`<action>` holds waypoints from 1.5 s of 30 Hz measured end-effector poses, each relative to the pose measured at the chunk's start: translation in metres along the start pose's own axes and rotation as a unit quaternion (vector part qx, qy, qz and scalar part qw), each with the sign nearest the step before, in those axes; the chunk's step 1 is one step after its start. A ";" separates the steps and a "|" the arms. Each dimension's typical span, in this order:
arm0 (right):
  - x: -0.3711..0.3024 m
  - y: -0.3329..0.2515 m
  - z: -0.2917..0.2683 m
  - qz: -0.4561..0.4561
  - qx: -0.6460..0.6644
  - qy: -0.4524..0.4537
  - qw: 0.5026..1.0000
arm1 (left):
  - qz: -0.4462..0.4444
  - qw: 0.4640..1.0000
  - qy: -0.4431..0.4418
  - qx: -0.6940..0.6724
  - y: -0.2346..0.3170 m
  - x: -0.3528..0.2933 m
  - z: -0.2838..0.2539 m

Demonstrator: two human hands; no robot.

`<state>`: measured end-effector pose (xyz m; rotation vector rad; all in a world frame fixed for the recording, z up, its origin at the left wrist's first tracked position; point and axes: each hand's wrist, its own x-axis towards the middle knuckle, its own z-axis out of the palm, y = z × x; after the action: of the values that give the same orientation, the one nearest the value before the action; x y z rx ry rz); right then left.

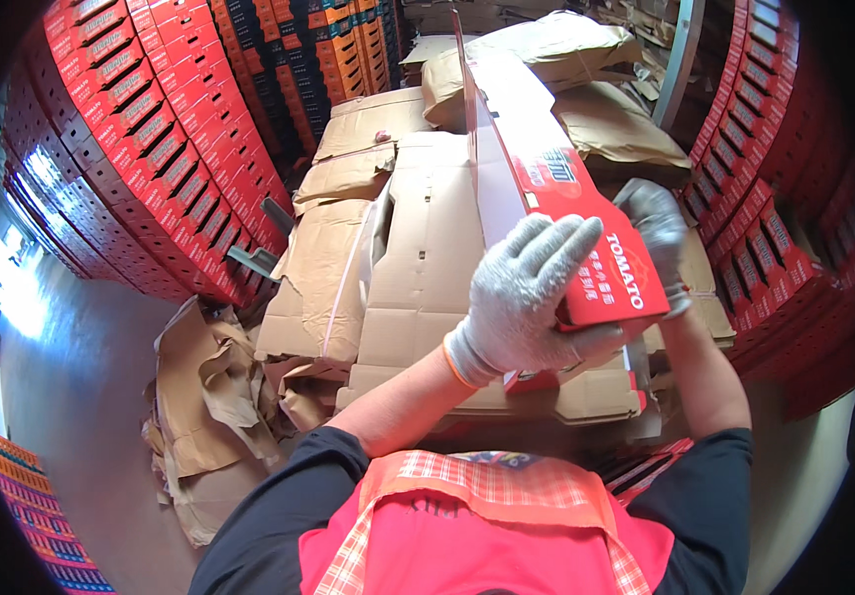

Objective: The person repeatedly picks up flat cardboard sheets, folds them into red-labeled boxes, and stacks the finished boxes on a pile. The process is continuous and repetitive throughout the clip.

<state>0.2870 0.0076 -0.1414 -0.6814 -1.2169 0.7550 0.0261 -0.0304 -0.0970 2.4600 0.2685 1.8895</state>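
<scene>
From the head view, we are gripping a flat red carton with both gloved hands, the left hand closing over its near end and the right hand clamping its far edge, tilting it above the cardboard pile, with stacked red boxes crowding both sides.

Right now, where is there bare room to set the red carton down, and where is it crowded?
Bare floor lies at the left, between the red box stack and the crumpled paper. The flat cardboard sheets ahead offer a free top. Crowded: sacks behind, box wall at right. Both gloved hands, left and right, grip the red carton.
</scene>
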 end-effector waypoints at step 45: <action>0.107 -0.023 0.191 0.185 -0.401 -0.259 0.859 | -0.405 0.879 -0.139 -0.209 0.022 -0.087 -0.017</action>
<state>0.1221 0.0925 -0.0223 -1.4992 -1.9620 0.7563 -0.0094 -0.0665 -0.1728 1.8437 0.6653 1.0860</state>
